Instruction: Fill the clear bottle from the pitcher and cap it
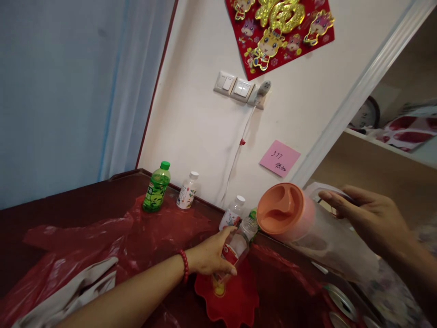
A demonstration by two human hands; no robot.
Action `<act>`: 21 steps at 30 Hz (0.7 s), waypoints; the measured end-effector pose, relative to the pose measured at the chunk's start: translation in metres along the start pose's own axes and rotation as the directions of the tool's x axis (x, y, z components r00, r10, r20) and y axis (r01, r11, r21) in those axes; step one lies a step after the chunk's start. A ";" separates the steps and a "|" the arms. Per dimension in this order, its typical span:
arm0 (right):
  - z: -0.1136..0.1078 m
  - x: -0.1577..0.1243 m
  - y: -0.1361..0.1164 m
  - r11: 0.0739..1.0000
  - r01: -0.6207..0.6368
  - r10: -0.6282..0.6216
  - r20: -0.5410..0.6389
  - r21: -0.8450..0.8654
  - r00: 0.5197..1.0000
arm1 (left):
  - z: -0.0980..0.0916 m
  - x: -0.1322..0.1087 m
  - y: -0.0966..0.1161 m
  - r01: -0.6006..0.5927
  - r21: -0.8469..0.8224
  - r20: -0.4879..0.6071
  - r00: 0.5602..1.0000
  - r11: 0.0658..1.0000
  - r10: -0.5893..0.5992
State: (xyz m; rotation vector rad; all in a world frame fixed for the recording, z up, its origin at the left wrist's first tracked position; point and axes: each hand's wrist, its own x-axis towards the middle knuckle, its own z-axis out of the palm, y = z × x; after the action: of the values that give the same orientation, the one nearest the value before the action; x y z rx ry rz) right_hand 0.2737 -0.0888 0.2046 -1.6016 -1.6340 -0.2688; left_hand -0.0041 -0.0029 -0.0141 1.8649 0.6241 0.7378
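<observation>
My left hand [211, 255], with a red bead bracelet on the wrist, is closed round a clear plastic bottle [241, 241] with a red label. The bottle leans to the right above a red scalloped mat [239, 296]. In my right hand [365, 209] is the handle of a translucent pitcher [334, 241] with an orange lid [282, 207]. It is tipped to the left, its lid up and to the right of the bottle's neck. Whether anything flows from it I cannot tell. Right behind the clear bottle stands a white bottle [234, 212], and a green cap shows beside it.
A green drink bottle [157, 187] and another white bottle [187, 191] stand against the wall. Red plastic film [102, 241] and a pale cloth [78, 287] lie at left. Cans [341, 300] sit at lower right. A white cord [235, 159] hangs from the socket.
</observation>
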 end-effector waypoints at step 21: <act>-0.007 0.002 0.003 0.997 -0.071 0.071 0.020 0.002 0.997 | 0.000 0.003 -0.004 -0.013 0.038 0.003 1.000 0.999 0.012</act>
State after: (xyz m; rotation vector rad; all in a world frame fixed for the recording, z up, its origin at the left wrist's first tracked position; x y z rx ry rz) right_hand 0.2793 -0.0907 0.2093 -1.6613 -1.5880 -0.2139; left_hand -0.0026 0.0008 -0.0173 1.9057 0.6288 0.7356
